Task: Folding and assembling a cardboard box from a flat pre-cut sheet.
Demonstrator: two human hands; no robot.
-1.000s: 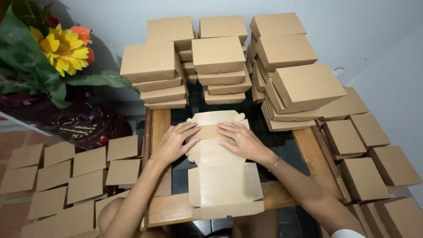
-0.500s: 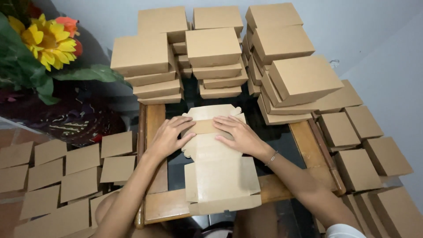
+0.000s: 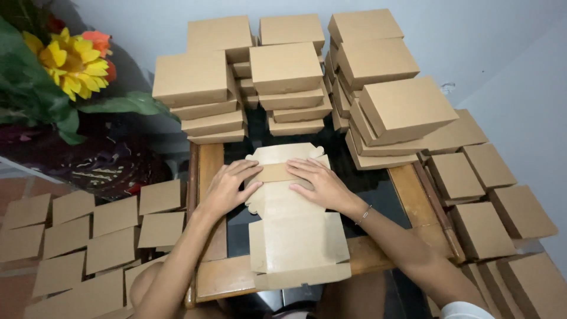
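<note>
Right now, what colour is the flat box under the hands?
Plain light brown cardboard, unprinted, seen best in the head view.

bare forearms; thin bracelet (image 3: 364, 214) on the right wrist, white sleeve edge (image 3: 466, 311).

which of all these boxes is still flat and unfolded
The flat box blank under both hands, left hand and right hand; every other box is folded shut.

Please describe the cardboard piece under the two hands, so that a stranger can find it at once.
Look at the small wooden table with the dark glass top. In its middle lies an unfolded box blank, with the left hand and right hand pressing its far end. Unlike the closed boxes stacked behind, it is flat, with notched flaps.
</note>
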